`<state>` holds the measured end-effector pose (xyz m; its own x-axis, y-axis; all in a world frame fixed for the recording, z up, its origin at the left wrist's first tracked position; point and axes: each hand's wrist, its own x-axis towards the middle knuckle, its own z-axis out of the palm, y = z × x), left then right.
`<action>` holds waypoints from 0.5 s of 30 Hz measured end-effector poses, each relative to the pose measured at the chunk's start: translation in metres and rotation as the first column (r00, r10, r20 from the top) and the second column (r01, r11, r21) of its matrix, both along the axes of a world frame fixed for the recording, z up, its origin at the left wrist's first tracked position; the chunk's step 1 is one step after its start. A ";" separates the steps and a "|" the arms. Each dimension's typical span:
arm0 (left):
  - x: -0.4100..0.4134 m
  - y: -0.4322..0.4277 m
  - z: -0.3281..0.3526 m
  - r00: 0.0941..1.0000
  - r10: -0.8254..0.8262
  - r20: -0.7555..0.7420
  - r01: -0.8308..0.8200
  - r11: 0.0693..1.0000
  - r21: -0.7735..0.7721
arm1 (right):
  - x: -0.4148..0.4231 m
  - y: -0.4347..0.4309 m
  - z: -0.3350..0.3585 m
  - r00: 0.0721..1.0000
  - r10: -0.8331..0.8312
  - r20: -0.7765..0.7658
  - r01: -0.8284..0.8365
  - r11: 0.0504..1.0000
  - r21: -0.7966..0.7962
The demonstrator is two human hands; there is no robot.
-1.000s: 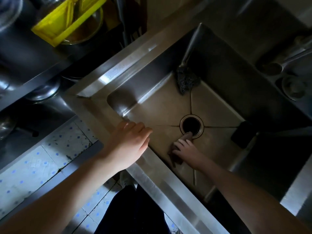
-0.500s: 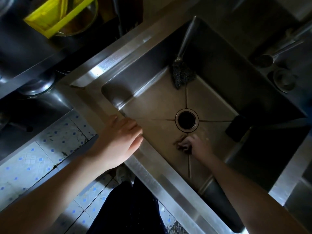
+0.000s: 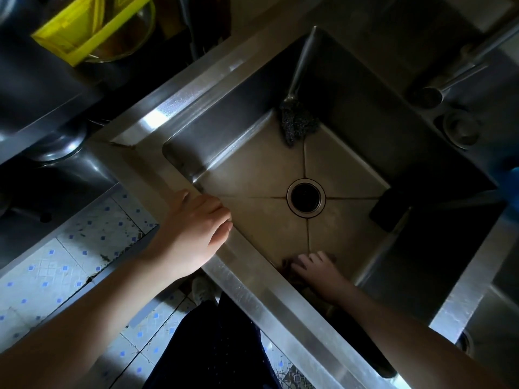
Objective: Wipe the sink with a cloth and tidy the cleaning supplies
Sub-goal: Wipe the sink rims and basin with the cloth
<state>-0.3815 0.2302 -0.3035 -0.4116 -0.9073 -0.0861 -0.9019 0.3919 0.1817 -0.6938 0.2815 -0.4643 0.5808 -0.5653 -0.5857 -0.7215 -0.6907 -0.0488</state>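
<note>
A deep steel sink (image 3: 182, 119) fills the middle of the view, with a round drain (image 3: 305, 198) in its floor. My right hand (image 3: 317, 272) is down in the sink near its front wall, pressing a dark brown cloth (image 3: 288, 265) against the floor with spread fingers; most of the cloth is hidden under the hand. My left hand (image 3: 193, 231) rests on the sink's front-left rim, fingers loosely bent over the edge. A steel-wool scrubber on a handle (image 3: 296, 123) leans in the far corner. A dark sponge (image 3: 386, 210) sits at the right wall.
A faucet spout (image 3: 449, 80) reaches over the sink's right side beside a round fitting (image 3: 460, 130). A yellow basket (image 3: 84, 26) sits in a bowl at the upper left. Blue-dotted floor tiles (image 3: 70, 259) lie below left. Something blue (image 3: 511, 178) shows at the right edge.
My right hand has dragged the cloth from beside the drain back toward the sink's front wall. My left hand has stayed on the rim.
</note>
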 end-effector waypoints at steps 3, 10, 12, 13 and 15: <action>0.000 -0.001 0.000 1.000 0.000 0.006 -0.001 1.000 0.008 | -0.006 -0.006 -0.005 0.990 -0.137 0.017 0.137 0.990 -0.020; 0.003 -0.007 -0.006 0.999 -0.033 0.005 0.033 0.999 -0.025 | -0.012 -0.068 -0.015 0.469 -0.879 0.081 0.883 0.465 -0.065; 0.004 -0.007 -0.008 0.999 -0.046 0.006 0.046 0.998 -0.032 | -0.001 -0.062 -0.017 0.572 -0.819 0.052 0.820 0.570 -0.055; 0.004 -0.007 -0.009 0.999 -0.050 0.000 0.050 0.998 -0.043 | 0.007 -0.054 -0.018 0.632 -0.773 0.055 0.775 0.632 -0.021; 0.007 -0.005 -0.012 0.998 -0.059 -0.022 0.058 0.997 -0.052 | 0.024 -0.034 -0.020 0.742 -0.663 0.095 0.658 0.748 0.085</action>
<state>-0.3746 0.2252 -0.3156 -0.4657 -0.8845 -0.0294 -0.8727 0.4535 0.1811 -0.6698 0.2479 -0.4846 0.1339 -0.8078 -0.5740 -0.9837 -0.0383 -0.1756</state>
